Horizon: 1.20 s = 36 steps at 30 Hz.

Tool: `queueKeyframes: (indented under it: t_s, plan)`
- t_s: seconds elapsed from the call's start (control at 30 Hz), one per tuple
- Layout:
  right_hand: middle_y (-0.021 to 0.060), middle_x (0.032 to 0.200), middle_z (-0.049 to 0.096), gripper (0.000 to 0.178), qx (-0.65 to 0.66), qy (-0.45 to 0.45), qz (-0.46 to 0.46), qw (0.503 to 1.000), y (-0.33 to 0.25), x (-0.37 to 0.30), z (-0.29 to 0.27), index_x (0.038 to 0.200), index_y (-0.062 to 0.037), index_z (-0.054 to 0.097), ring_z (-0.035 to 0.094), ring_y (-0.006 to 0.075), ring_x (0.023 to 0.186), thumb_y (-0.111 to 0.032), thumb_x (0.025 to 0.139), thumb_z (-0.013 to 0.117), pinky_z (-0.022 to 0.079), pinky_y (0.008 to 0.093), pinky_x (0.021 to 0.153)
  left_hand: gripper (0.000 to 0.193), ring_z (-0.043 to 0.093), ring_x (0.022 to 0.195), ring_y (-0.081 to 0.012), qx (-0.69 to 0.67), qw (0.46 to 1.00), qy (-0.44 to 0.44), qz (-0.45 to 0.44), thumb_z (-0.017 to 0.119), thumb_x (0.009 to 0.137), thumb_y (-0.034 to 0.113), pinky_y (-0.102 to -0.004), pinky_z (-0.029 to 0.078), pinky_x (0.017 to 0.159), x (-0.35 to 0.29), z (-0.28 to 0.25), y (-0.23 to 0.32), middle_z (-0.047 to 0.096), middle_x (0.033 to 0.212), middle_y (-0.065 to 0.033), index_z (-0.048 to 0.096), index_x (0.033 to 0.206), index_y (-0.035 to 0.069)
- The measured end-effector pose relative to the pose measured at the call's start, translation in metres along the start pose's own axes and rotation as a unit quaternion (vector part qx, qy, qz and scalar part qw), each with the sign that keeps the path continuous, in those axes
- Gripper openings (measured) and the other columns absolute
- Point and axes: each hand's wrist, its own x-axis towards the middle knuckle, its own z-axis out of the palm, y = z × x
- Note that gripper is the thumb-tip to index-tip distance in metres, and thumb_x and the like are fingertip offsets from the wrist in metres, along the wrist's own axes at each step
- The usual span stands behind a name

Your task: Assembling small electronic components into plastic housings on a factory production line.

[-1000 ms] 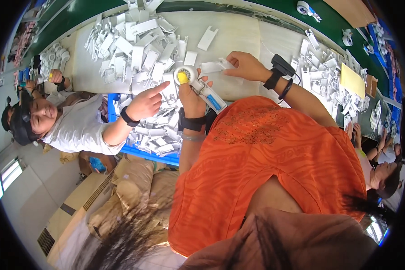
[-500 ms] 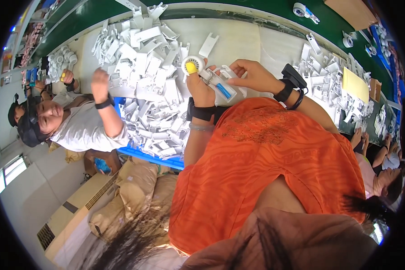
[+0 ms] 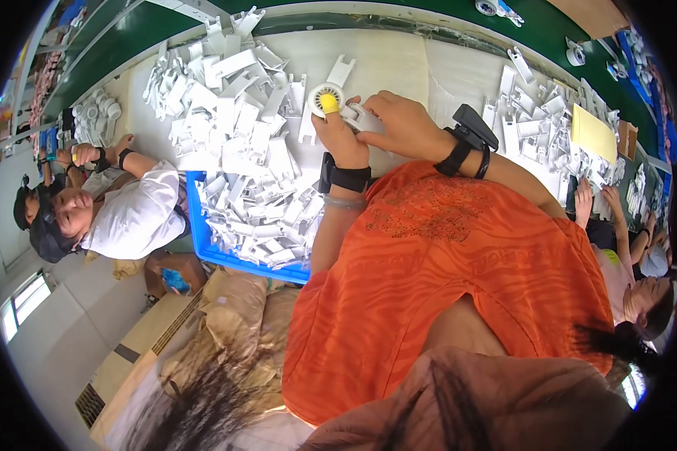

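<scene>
My left hand (image 3: pixel 341 141), a yellow cover on its thumb, is closed around a white handheld device with a round grille head (image 3: pixel 326 99). The head points up and left above the thumb. My right hand (image 3: pixel 408 126) is closed on the white handle end (image 3: pixel 362 119) of the same device, its fingers hiding part of it. Just beyond the head, a loose white shell piece (image 3: pixel 341 71) lies on the pale work surface (image 3: pixel 387 64). Another white shell piece (image 3: pixel 306 128) lies left of my left hand.
Left of my hands is a heap of white plastic shells (image 3: pixel 233 98). Nearer stands a blue bin (image 3: pixel 252 264) full of similar pieces. More white parts (image 3: pixel 534 113) and a yellow sheet (image 3: pixel 593 134) lie right. A co-worker in white (image 3: pixel 139 214) sits left; others work right.
My right hand has closed over the handle, and the blue cylinder seen inside it earlier is hidden now. The co-worker at left has lowered a raised arm toward the table.
</scene>
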Motion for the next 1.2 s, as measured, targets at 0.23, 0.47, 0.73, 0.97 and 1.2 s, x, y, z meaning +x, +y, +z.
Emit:
queueKeyframes:
  t_s: [0.23,0.47,0.73,0.97,1.2]
  plan:
    - [0.0140,0.095,0.059,0.043,-0.006,0.013,0.020,1.000,0.001,0.000,-0.005,0.105,-0.0042,0.057,0.060,0.0332,0.085,-0.035,0.079,0.071,0.049,0.0397,0.071,0.042,0.061,0.104,-0.0214,0.209,0.960,-0.133,0.133,0.053,0.094,0.011,-0.0313,0.047,0.087,-0.006,0.001,0.004,0.056,0.117,-0.0153,0.031,0.128,0.001]
    - [0.0095,0.091,0.059,0.040,0.137,0.013,0.038,0.990,0.019,0.002,0.000,0.108,-0.0051,0.054,0.058,0.0231,0.081,-0.037,0.087,0.066,0.049,0.0337,0.072,0.057,0.057,0.109,-0.0226,0.014,0.989,-0.147,0.004,0.048,0.086,-0.005,-0.0328,0.046,0.092,-0.001,0.004,0.016,0.051,0.124,-0.0159,0.024,0.137,0.002]
    - [0.0123,0.098,0.065,0.048,0.604,-0.273,0.263,0.701,0.044,-0.002,-0.020,0.118,-0.0004,0.051,0.069,0.0211,0.085,-0.043,0.095,0.055,0.060,0.0322,0.061,0.046,0.057,0.113,-0.0281,-0.020,0.993,-0.115,0.024,0.041,0.086,-0.009,-0.0457,0.049,0.096,0.011,0.011,0.023,0.051,0.123,-0.0179,0.033,0.129,0.003]
    - [0.0154,0.099,0.067,0.041,0.679,-0.242,0.219,0.657,0.048,-0.006,-0.011,0.121,0.0022,0.048,0.070,0.0183,0.078,-0.031,0.099,0.052,0.060,0.0286,0.063,0.049,0.054,0.116,-0.0282,-0.010,0.994,-0.105,0.014,0.041,0.087,-0.008,-0.0500,0.048,0.098,0.012,0.016,0.026,0.049,0.125,-0.0151,0.034,0.132,0.008]
    - [0.0136,0.099,0.068,0.040,0.633,-0.213,0.215,0.712,0.044,-0.010,-0.007,0.122,0.0000,0.048,0.069,0.0152,0.070,-0.032,0.098,0.053,0.058,0.0262,0.064,0.051,0.055,0.117,-0.0261,-0.029,0.992,-0.121,0.019,0.042,0.087,-0.009,-0.0428,0.049,0.097,0.008,0.024,0.030,0.050,0.125,-0.0146,0.033,0.135,0.004]
